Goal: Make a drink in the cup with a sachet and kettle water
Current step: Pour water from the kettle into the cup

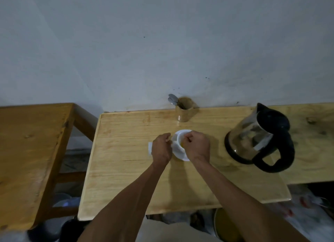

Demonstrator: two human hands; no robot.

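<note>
A white cup (pixel 180 140) with yellowish liquid stands on a white saucer (pixel 181 156) in the middle of the light wooden table (pixel 126 169). My left hand (pixel 160 149) pinches the cup's left side at the handle. My right hand (pixel 197 145) is closed in a fist right over the cup, gripping what looks like a spoon that dips into the liquid; the hand hides most of it. A white sachet (pixel 149 148) lies flat on the table, partly under my left hand. The glass kettle (pixel 256 135) with black lid and handle stands to the right.
A wooden holder (pixel 185 110) with metal spoons (pixel 172 99) stands against the wall behind the cup. A darker wooden table (pixel 32 151) is at the left, across a gap. Clutter lies on the floor below the table's front edge.
</note>
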